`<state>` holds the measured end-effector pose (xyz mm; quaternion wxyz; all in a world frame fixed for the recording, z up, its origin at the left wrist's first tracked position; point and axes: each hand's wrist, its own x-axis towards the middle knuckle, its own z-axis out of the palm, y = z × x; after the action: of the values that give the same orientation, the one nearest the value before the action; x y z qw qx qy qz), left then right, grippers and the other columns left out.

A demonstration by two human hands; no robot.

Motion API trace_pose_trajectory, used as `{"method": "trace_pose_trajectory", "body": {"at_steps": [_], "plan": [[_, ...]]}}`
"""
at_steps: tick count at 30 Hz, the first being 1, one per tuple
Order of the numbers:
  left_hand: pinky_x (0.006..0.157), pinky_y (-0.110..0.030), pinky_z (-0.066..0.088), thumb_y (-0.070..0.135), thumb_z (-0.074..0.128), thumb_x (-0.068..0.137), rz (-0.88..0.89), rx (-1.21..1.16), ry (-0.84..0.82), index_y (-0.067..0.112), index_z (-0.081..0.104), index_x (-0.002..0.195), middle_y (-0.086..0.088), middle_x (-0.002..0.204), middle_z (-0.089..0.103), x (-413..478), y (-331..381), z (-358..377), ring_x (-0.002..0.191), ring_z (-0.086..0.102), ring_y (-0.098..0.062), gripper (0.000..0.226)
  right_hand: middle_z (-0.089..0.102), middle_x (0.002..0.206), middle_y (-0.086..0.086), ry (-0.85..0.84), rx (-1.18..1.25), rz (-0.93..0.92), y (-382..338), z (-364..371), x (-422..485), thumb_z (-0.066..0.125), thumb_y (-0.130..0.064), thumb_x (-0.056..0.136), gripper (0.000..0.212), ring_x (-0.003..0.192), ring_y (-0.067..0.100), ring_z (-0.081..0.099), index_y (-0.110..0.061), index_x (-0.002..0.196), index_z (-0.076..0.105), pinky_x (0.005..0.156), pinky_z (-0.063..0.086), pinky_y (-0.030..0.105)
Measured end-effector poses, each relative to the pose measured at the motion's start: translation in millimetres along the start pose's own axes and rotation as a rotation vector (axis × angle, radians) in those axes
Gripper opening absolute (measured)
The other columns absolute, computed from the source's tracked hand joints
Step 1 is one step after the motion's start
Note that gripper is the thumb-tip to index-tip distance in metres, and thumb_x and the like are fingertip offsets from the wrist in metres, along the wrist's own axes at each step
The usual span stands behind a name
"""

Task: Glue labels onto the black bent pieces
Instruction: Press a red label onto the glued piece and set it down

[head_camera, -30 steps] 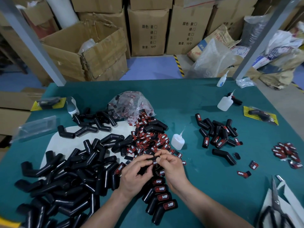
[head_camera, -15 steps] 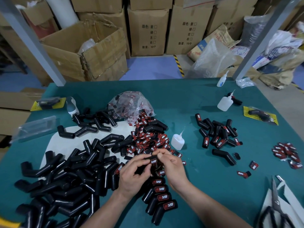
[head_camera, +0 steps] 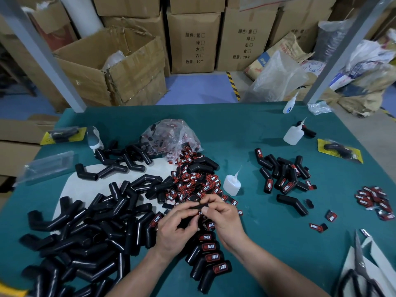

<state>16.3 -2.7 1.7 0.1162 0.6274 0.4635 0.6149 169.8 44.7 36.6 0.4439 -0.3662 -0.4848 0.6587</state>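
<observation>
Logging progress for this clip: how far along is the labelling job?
Done: a row of labelled pieces near the wrists, another labelled pile at right. In hand: left hand and right hand grip one bent piece. Left: the big unlabelled pile.

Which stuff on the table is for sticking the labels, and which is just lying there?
For the job: left hand and right hand, holding a black bent piece; pile of red labels; glue bottle; unlabelled bent pieces.
Lying about: scissors; cardboard boxes; carded pack.
</observation>
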Motion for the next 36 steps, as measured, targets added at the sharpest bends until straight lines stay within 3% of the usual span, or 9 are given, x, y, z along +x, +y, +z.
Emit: {"method": "trace_pose_trajectory", "body": {"at_steps": [3,6,9,13,18,21,32,36], "plan": [[0.093,-0.033,0.058,0.001,0.077,0.087,-0.033,-0.019,-0.012,-0.001,0.075,0.102,-0.006,0.118,0.074,1.2,1.4,-0.4,0.105,0.074,-0.026,0.016,0.067,0.098,-0.003,0.008,0.019,0.005,1.8,0.7,1.2,0.073,-0.022,0.076,0.018,0.097,0.012,0.062,-0.014,0.061,0.068,0.089,0.048,0.028],[0.099,-0.031,0.053,0.013,0.076,0.090,-0.161,-0.070,0.005,0.022,0.072,0.117,0.002,0.121,0.069,3.0,6.1,-1.2,0.111,0.070,-0.024,0.029,0.067,0.104,0.001,0.036,0.013,0.019,3.7,1.0,2.3,0.069,-0.026,0.078,0.029,0.102,0.018,0.061,0.001,0.069,0.067,0.094,0.048,0.033],[0.099,-0.035,0.055,0.018,0.077,0.086,-0.313,-0.197,0.040,0.039,0.067,0.115,0.004,0.115,0.070,2.4,9.2,0.3,0.108,0.070,-0.026,0.037,0.067,0.112,0.001,0.013,-0.065,0.000,3.5,2.0,0.2,0.065,-0.027,0.082,0.029,0.107,0.021,0.062,0.000,0.084,0.074,0.098,0.048,0.033],[0.097,-0.030,0.056,0.014,0.077,0.085,-0.288,-0.227,0.016,0.035,0.066,0.111,0.004,0.114,0.073,0.1,9.8,0.7,0.107,0.072,-0.024,0.036,0.067,0.109,-0.001,0.002,-0.124,-0.049,5.1,4.1,-3.9,0.068,-0.022,0.082,0.014,0.106,0.019,0.063,-0.011,0.085,0.077,0.095,0.048,0.029],[0.098,-0.029,0.054,0.009,0.077,0.086,-0.212,-0.188,0.004,0.025,0.067,0.114,0.006,0.119,0.073,1.2,8.5,0.8,0.109,0.072,-0.022,0.033,0.065,0.104,0.000,0.011,0.041,0.011,6.6,5.0,-3.7,0.073,-0.021,0.077,0.012,0.103,0.020,0.061,-0.009,0.075,0.075,0.097,0.048,0.042],[0.099,-0.029,0.054,0.008,0.077,0.086,-0.157,-0.140,0.003,0.014,0.068,0.112,0.005,0.119,0.073,0.8,4.9,-1.0,0.109,0.072,-0.021,0.028,0.065,0.110,0.001,-0.017,0.047,0.012,7.4,7.9,-5.2,0.075,-0.020,0.077,0.014,0.108,0.019,0.061,-0.008,0.083,0.077,0.098,0.048,0.037],[0.098,-0.025,0.055,0.013,0.076,0.085,-0.145,-0.051,-0.040,0.018,0.066,0.113,0.019,0.126,0.070,0.8,13.4,-2.4,0.109,0.073,-0.012,0.030,0.064,0.106,0.003,-0.043,0.063,0.005,4.9,6.7,-6.7,0.073,-0.011,0.078,0.012,0.101,0.023,0.061,-0.006,0.089,0.076,0.095,0.048,0.039],[0.098,-0.029,0.057,0.013,0.075,0.086,-0.146,-0.041,-0.046,0.018,0.066,0.114,0.013,0.123,0.071,2.1,16.7,-2.9,0.109,0.073,-0.014,0.030,0.064,0.105,0.003,-0.044,0.083,0.008,4.6,7.4,-6.9,0.072,-0.010,0.078,0.010,0.100,0.023,0.061,-0.007,0.087,0.076,0.093,0.048,0.037]]}}
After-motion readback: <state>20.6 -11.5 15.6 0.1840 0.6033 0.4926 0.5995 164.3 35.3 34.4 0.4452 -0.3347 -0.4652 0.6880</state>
